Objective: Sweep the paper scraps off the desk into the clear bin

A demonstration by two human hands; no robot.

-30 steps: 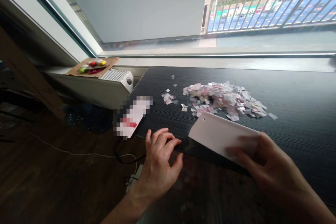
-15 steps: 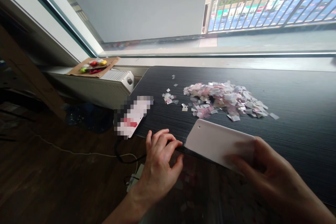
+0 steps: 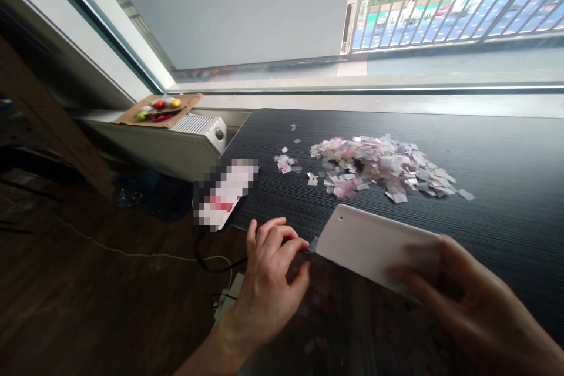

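Note:
My right hand (image 3: pixel 453 282) is wrapped round the right end of a pale, flat rectangular card (image 3: pixel 379 247) with a small hole in its corner. The card tilts at the front edge of the black table (image 3: pixel 506 188). At that same edge, left of the card, my left hand (image 3: pixel 273 270) has its fingers apart and lightly bent, with the thumb away from the index finger. A small clear square of film (image 3: pixel 314 244) lies between the left fingertips and the card. Beyond the card spreads a heap of small pinkish-white film squares (image 3: pixel 383 158).
Loose squares (image 3: pixel 285 163) lie left of the heap. A blurred-out pale packet (image 3: pixel 229 194) sits at the table's left edge. A radiator (image 3: pixel 198 129) stands beyond, with cardboard (image 3: pixel 127 116) and colourful small items on it. The window (image 3: pixel 264 17) is behind; a cable (image 3: pixel 145 257) crosses the floor.
The card in my right hand has shifted slightly right, away from my left fingers. A small clear film square now shows in the gap. My left hand has barely moved.

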